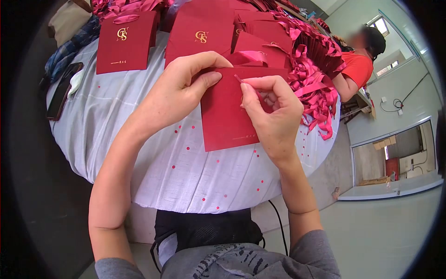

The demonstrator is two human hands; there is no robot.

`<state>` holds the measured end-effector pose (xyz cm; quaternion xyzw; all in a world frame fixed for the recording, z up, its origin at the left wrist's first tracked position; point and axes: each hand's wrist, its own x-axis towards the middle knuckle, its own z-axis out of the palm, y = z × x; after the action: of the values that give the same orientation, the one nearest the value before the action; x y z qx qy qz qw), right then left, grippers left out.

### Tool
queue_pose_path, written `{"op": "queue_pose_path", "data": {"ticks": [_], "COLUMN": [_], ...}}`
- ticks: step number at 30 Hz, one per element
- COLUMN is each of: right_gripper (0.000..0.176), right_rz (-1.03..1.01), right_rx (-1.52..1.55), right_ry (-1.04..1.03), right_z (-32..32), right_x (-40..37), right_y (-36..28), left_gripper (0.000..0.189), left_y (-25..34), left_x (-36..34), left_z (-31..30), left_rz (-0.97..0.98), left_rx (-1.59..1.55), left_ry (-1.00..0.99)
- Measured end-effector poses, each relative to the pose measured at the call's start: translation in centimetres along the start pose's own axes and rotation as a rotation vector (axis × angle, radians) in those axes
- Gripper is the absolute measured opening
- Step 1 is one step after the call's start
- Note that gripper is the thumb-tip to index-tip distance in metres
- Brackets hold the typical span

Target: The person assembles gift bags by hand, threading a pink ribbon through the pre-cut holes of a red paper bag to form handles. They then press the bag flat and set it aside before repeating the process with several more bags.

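A red paper gift bag (223, 114) is held up in front of me over the white-covered table. My left hand (188, 86) grips its top left edge, the thumb on the near face and the fingers hidden behind. At the top of the near face, my right hand (274, 109) pinches the end of a pink-red ribbon (238, 78) between thumb and forefinger. Its other fingers are curled in. Another stretch of shiny ribbon (251, 56) loops above the bag's far edge.
Red bags with gold lettering (123, 44) stand at the back, beside a heap of loose ribbons (318, 97). Small red dots lie on the white cloth (158, 181). A phone (64, 93) rests at left. A person in a red shirt (357, 69) is at the far right.
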<state>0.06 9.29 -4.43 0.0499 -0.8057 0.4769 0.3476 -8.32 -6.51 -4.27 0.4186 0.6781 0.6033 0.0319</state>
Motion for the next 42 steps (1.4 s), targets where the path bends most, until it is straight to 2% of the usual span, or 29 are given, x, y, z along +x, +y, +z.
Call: {"op": "queue_pose_path", "data": {"ticks": [4,6,8,10,14,16,22,25,27,29,35,37,42], "right_gripper": [0.009,0.010,0.011,0.007,0.007,0.011,0.011,0.011,0.011,0.011,0.013,0.013,0.012], "right_rz": [-0.012,-0.098,-0.093,-0.053,-0.065,-0.041,-0.093,0.012,0.079,0.124,-0.012,0.091,0.014], "right_rx": [-0.044,-0.058,-0.053,-0.121,-0.143,-0.054,-0.115,-0.135,-0.134,-0.168,-0.331,-0.224,-0.051], "right_ry": [0.014,0.004,-0.001,-0.097,-0.103,-0.022,-0.019,-0.042,-0.046,-0.048,0.074,0.038,0.004], "right_z": [0.1,0.2,0.1,-0.2,-0.2,0.1,-0.2,-0.8,-1.1,-1.3,-0.1,-0.1,-0.6], "right_x": [-0.1,0.0,-0.1,-0.2,-0.2,-0.2,-0.3,-0.7,-0.9,-1.2,-1.4,-1.2,-1.1], "right_y": [0.1,0.4,0.3,0.1,0.0,-0.2,-1.3,-2.7,-3.6,-4.3,-4.5,-4.1,-3.1], "left_gripper": [0.015,0.016,0.018,0.018,0.018,0.015,0.021,0.023,0.024,0.025,0.031,0.031,0.030], "left_y": [-0.1,0.0,0.3,0.4,0.9,0.6,1.8,1.6,2.3,2.7,3.1,3.3,3.0], "left_x": [0.0,-0.1,-0.1,-0.2,-0.3,-0.3,-0.7,-0.7,-1.1,-1.3,-1.5,-1.6,-1.3], "left_z": [0.2,0.0,-0.2,-0.2,0.0,0.5,1.0,1.2,1.7,2.1,2.8,2.7,2.4], "left_rz": [0.002,-0.006,-0.018,-0.027,-0.035,0.112,0.256,0.471,0.442,0.451,0.511,0.497,0.481], "left_rx": [-0.039,-0.022,0.000,0.028,0.070,0.064,0.211,0.422,0.402,0.522,0.579,0.578,0.537], "left_ry": [0.027,0.000,-0.024,-0.022,-0.012,0.093,0.145,0.176,0.168,0.184,0.182,0.169,0.191]}}
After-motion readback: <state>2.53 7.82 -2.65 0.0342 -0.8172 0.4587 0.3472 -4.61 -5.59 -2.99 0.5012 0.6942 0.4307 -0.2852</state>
